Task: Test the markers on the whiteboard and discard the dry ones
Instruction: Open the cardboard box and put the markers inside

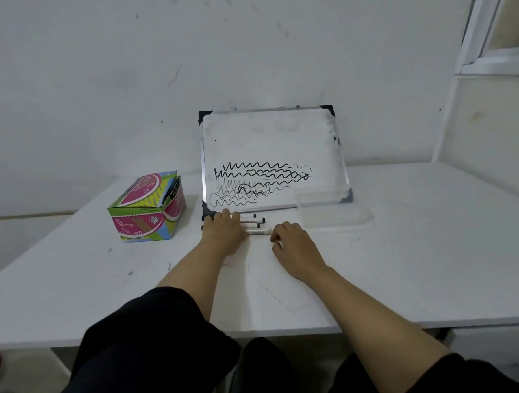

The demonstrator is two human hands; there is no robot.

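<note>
White laminate covers the table (406, 263), smudged with faint grey marks. At its far edge a rectangular whiteboard (271, 153) with a metal frame and black corner caps leans tilted against the wall, its lower half filled with black zigzag scribbles, some bold, some pale. Three slim white markers (255, 223) with black caps lie side by side just in front of it. The left hand (224, 232) lies palm down over their left ends, fingers extended and relaxed, gripping nothing. The right hand (294, 247) rests on the table beside the nearest marker, fingers loosely curled, holding nothing visible. A glossy, brightly printed cardboard box (147, 206) stands to the left, and a clear plastic container (334, 213) sits right of the markers.
</note>
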